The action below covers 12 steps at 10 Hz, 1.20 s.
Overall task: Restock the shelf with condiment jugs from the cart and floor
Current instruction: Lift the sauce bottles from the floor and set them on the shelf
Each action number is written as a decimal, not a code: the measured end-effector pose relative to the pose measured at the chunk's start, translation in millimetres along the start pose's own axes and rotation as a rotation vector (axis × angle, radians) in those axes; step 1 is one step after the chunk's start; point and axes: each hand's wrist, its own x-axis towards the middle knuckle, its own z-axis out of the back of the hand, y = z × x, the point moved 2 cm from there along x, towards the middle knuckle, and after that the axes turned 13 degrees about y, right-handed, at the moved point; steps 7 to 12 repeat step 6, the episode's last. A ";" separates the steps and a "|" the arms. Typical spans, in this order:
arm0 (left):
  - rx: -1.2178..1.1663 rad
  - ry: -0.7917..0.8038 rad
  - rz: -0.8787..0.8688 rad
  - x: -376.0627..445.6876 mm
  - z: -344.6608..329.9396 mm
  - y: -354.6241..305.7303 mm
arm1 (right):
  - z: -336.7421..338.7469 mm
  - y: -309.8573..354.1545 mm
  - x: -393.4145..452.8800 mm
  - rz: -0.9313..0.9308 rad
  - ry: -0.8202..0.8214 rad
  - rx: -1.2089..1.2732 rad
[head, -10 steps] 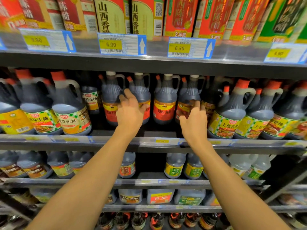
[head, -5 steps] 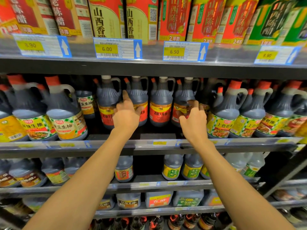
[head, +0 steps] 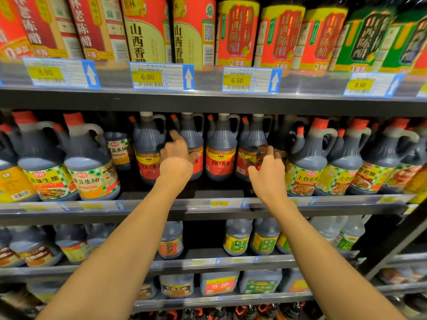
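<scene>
Both hands are up at the middle shelf (head: 208, 205). The left hand (head: 178, 161) lies against the second red-labelled jug (head: 193, 146) in a row of four, fingers extended and relaxed, the index finger reaching up along the jug's dark shoulder, nothing grasped. The right hand (head: 268, 168) is at the fourth red-labelled jug (head: 253, 144), fingers curled against its label; it looks like a pinch on the label's edge, though blur makes that hard to confirm.

Between the two hands stands the third red-labelled jug (head: 220, 148), untouched, and left of the left hand is the first red-labelled jug (head: 147, 148). All four sit upright, set back from the shelf's front edge, pale caps on top, handles to the right.

Out to the left, red-capped jugs with green-checked labels (head: 90, 167) stand right at the front edge. On the right, more red-capped jugs with yellow and green labels (head: 307, 165) crowd forward.

Above, tall vinegar bottles (head: 238, 31) line the top shelf, over price tags (head: 161, 76) reading 8.90, 6.00, 6.50 and 8.90. Below, smaller jugs with green and yellow labels (head: 238, 237) sit on the lower shelf.
</scene>
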 end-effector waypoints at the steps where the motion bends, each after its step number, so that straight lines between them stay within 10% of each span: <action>1: -0.012 -0.007 -0.001 1.7 0.5 2.9 | 0.9 -3.5 1.2 0.004 0.015 -0.014; 5: 0.047 -0.116 -0.300 -28.6 -8.4 32.8 | 2.7 -6.4 -4.7 0.002 0.058 -0.188; 12: 0.052 -0.082 -0.316 -36.8 -0.1 44.6 | 2.1 -6.5 -8.0 -0.014 0.077 -0.234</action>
